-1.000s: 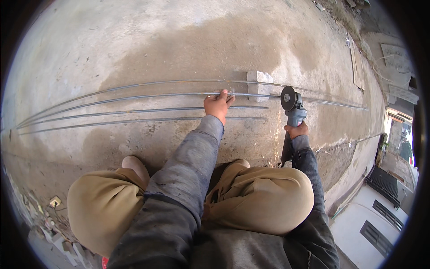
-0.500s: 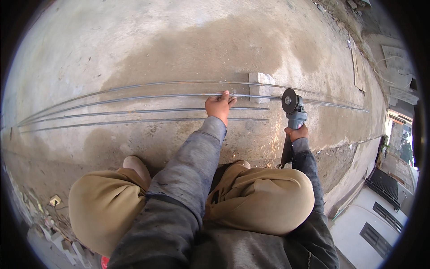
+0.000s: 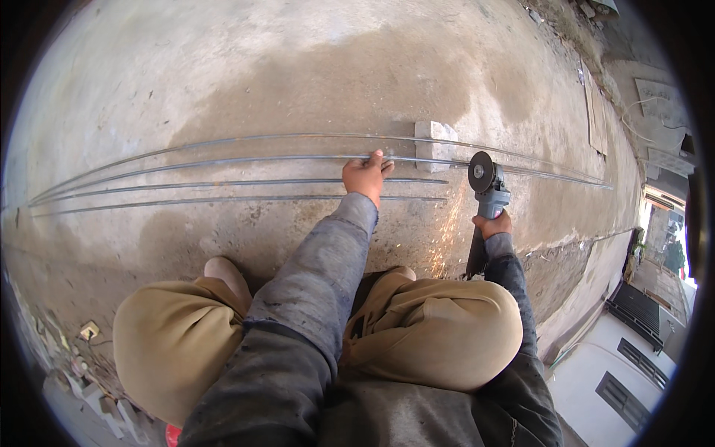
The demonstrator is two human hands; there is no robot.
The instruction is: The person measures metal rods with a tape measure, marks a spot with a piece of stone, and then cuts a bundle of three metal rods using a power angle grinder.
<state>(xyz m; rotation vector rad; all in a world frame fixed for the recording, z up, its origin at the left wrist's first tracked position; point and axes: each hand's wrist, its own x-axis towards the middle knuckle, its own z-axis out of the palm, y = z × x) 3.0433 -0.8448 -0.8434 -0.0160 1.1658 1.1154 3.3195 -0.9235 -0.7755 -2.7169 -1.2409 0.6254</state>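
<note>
In my right hand (image 3: 494, 225) is a grey angle grinder (image 3: 492, 198), gripped by its body, with the dark round disc (image 3: 482, 171) upright against a long thin steel rod (image 3: 424, 159). Orange sparks (image 3: 447, 237) stream from the disc down toward my right foot. My left hand (image 3: 363, 177) is closed on the same rod, left of a pale concrete block (image 3: 436, 131) that lies under it. A farther rod (image 3: 298, 135) also crosses the block. Nearer to me, two shorter rods (image 3: 283, 182) lie on the ground, their right ends short of the grinder.
My bent knees (image 3: 454, 328) are close below the sparks. Stained concrete ground (image 3: 335, 74) spreads around the rods. A flat board (image 3: 594, 112) lies at the far right, a white wall (image 3: 596, 372) stands at the lower right, and rubble (image 3: 97, 402) is at the lower left.
The sparks have become denser and reach farther down. Both hands and the grinder stay almost in place.
</note>
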